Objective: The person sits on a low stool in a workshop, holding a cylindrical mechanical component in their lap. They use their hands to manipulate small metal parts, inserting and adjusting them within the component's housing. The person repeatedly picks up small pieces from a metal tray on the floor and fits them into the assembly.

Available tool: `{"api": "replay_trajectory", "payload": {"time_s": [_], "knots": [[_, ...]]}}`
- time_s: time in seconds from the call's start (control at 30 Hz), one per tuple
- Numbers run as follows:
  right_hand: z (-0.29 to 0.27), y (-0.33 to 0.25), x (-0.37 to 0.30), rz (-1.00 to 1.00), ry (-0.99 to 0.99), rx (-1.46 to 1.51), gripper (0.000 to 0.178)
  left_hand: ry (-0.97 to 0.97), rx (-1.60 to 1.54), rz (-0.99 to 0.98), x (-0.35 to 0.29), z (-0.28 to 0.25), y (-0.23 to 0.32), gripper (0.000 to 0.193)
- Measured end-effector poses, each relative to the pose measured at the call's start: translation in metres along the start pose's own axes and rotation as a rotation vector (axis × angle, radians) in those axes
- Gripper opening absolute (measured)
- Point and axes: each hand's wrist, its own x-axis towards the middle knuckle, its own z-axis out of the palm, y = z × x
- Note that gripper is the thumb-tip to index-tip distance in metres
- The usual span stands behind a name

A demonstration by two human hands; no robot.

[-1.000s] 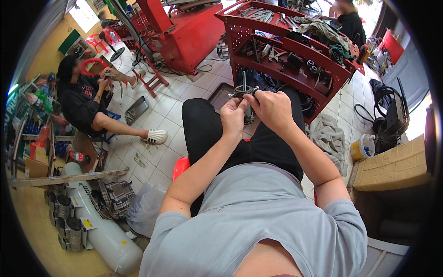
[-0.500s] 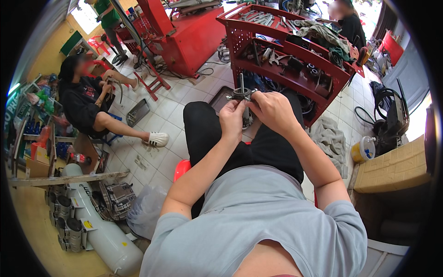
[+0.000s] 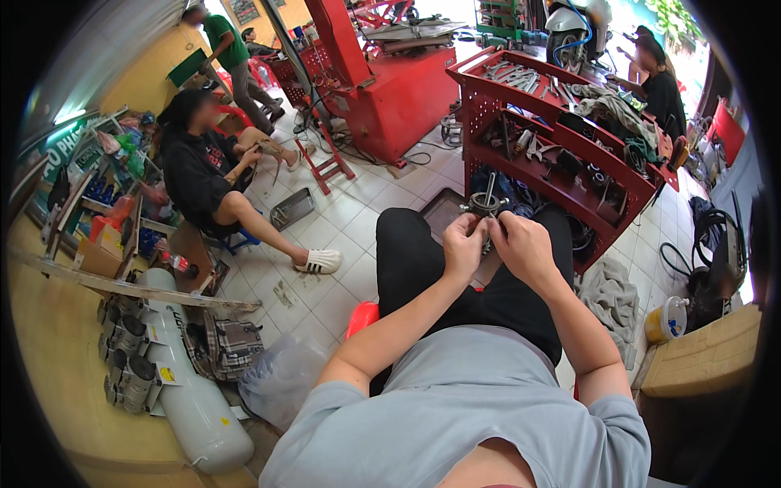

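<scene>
Between my knees stands a dark metal part with a round ring and an upright rod (image 3: 486, 201); small bolt-like ends stick out at its sides. My left hand (image 3: 462, 248) is closed, thumb and fingers pinched at the near side of the ring. My right hand (image 3: 523, 246) is closed too, its fingertips meeting the left ones just below the ring. Whatever small piece lies between the fingertips is hidden. The lower end of the metal part is mostly covered by my hands. A dark tray (image 3: 442, 213) lies on the floor just beyond my left knee.
A red tool cart (image 3: 561, 106) with wrenches and rags stands ahead. On the left a seated person (image 3: 203, 167) handles a part near a metal tray (image 3: 293, 209). A grey cloth (image 3: 608, 305) and a yellow-white bucket (image 3: 665, 319) lie right. A white cylinder (image 3: 195, 407) lies lower left.
The view has swung, so everything sits further right and lower. My right hand has left the ring's right-hand bolt end and joined my left at the near side.
</scene>
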Motion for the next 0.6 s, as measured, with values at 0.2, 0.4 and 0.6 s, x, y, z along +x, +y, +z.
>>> {"api": "replay_trajectory", "payload": {"time_s": [0.2,0.4,0.6], "knots": [[-0.004,-0.010,-0.001,0.066,0.092,0.302,0.023,0.045,-0.002,-0.005,0.004,0.003,0.004,0.015],[-0.012,0.008,0.010,0.231,0.096,0.381,0.022,0.039,-0.286,-0.099,0.000,0.001,0.006,0.013],[-0.023,0.011,0.013,0.115,0.004,0.235,0.022,0.006,-0.296,-0.088,0.007,-0.006,0.006,0.010]]}}
